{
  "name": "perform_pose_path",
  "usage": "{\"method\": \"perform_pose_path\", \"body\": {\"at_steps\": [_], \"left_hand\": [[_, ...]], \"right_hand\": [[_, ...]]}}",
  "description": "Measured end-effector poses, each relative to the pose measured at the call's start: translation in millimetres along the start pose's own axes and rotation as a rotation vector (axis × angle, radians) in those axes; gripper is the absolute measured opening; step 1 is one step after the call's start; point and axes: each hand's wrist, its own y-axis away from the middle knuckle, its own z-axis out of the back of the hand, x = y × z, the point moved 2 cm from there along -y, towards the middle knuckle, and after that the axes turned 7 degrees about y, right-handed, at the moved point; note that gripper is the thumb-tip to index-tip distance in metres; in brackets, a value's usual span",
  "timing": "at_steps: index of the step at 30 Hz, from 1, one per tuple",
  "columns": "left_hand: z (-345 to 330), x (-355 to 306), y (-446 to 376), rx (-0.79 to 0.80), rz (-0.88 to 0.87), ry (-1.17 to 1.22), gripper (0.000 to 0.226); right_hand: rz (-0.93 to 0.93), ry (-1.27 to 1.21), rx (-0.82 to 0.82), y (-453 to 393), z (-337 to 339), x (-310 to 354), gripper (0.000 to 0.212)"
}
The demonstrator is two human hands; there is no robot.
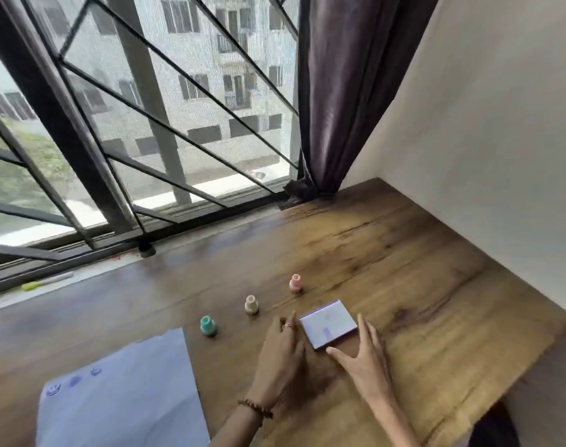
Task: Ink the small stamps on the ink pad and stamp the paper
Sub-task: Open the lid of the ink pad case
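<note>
Nearest to me, the sheet of paper [120, 395] lies flat on the wooden desk [420, 285], well off to the left of both hands, with three bluish stamp marks [73, 380] in a row near its far left corner. My left hand [283, 356] rests on the desk with a beaded bracelet [256, 408] at the wrist and a ring on one finger; its fingers are loosely spread, reaching up to the left edge of the ink pad [328, 324], gripping nothing that I can see. My right hand [364, 356] is on the other side, fingers splayed wide, thumb pointing toward the pad's near corner and the other fingers lying along its right edge. It is open, not closed around anything. The pad sits closed and flat between the two hands, its lid pale and glossy.

Beyond and to the left of the left hand, three small stamps stand upright in a diagonal line, apart from each other: the teal stamp [208, 325] closest to the paper, the cream stamp [251, 304] just past my left fingertips, and the pink stamp [295, 283] farthest. Further still, a pen [46, 281] lies on the sill under the barred window [139, 117], with a dark curtain [343, 91] at its right end.
</note>
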Motion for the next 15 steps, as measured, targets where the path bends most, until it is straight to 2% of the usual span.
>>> {"method": "perform_pose_path", "body": {"at_steps": [8,12,13,15], "left_hand": [[12,19,22,-0.077,0.067,0.199,0.036],[26,43,56,-0.165,0.172,0.229,0.009],[30,49,64,-0.187,0.186,0.235,0.007],[38,57,79,-0.211,0.201,0.252,0.016]], "right_hand": [[0.138,0.062,-0.054,16,-17,9,0.083],[0.227,0.127,-0.067,46,-39,19,0.093],[0.235,0.128,-0.072,55,-46,21,0.096],[0.262,0.165,-0.084,70,-56,27,0.102]]}}
